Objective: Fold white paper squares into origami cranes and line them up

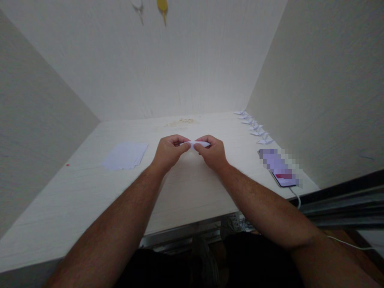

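Observation:
A small folded piece of white paper (192, 144) is held just above the middle of the table. My left hand (171, 150) pinches its left part between thumb and fingers. On the other side, my right hand (212, 151) pinches the right part the same way, with both thumbs close together on the near face. The fingers cover much of the paper, so its full shape cannot be made out. To the left of my left hand lies a loose stack of white paper sheets (126, 155).
Several folded white paper cranes (255, 129) stand in a row along the right wall. Nearer on the right lies a phone (277, 168) with a white cable (296, 197). Walls enclose the white table (75, 200) on three sides. Yellowish marks (183, 122) show near the back.

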Tool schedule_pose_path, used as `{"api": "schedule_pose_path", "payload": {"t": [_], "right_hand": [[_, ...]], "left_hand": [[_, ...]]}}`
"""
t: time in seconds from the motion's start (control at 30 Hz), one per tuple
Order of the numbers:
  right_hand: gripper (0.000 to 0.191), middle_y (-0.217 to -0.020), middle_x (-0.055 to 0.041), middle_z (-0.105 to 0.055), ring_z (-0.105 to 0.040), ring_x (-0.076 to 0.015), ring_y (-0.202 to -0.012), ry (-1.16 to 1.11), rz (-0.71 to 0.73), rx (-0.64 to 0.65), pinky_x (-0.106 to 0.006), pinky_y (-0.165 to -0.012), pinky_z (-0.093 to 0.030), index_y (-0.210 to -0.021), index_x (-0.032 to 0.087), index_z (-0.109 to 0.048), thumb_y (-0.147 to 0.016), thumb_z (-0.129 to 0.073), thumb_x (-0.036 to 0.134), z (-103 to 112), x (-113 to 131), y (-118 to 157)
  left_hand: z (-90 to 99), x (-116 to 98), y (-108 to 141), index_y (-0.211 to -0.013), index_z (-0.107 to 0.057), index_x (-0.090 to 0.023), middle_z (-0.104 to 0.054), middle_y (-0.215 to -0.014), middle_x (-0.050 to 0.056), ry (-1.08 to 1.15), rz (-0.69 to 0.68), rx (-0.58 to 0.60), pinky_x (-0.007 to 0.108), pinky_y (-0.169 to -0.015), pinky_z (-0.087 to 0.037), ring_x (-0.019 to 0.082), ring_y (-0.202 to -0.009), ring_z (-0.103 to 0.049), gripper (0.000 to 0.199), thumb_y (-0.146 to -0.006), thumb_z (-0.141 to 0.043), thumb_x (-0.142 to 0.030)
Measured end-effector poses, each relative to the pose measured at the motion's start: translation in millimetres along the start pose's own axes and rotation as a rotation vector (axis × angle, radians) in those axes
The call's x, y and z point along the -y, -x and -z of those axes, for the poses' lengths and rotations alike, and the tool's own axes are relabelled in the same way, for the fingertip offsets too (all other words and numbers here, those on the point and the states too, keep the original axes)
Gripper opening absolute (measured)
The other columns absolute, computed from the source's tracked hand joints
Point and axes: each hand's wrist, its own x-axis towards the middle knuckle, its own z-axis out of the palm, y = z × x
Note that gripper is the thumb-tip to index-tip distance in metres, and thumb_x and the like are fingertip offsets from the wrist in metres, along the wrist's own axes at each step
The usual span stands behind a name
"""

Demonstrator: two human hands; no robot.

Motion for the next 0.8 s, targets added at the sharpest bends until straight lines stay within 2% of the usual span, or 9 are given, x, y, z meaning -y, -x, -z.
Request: {"api": "schedule_pose_path", "payload": {"t": [0.33,0.8], "right_hand": [[0.021,-0.06,0.0024,-0.063,-0.054,-0.0118,-0.055,-0.024,-0.003,0.016,-0.026,-0.056,-0.045,-0.078,0.019,-0.07,-0.069,-0.073,0.037,-1.3,2.5,0.4],[0.021,-0.06,0.0024,-0.062,-0.053,-0.0117,-0.055,-0.05,-0.021,0.029,-0.027,-0.056,-0.044,-0.075,0.019,-0.069,-0.068,-0.074,0.038,-1.3,-0.2,-0.5]], "left_hand": [[0.1,6.6,-1.9,-0.069,-0.074,-0.017,-0.07,-0.064,0.001,0.026,0.0,-0.034,0.025,-0.059,-0.041,0.011,-0.057,-0.056,0.014,-0.061,-0.081,-0.026],[0.7,2.8,-0.5,-0.07,-0.075,-0.017,-0.072,-0.067,0.002,-0.012,-0.018,-0.027,0.025,-0.06,-0.043,0.011,-0.06,-0.058,0.012,-0.063,-0.081,-0.026]]}}
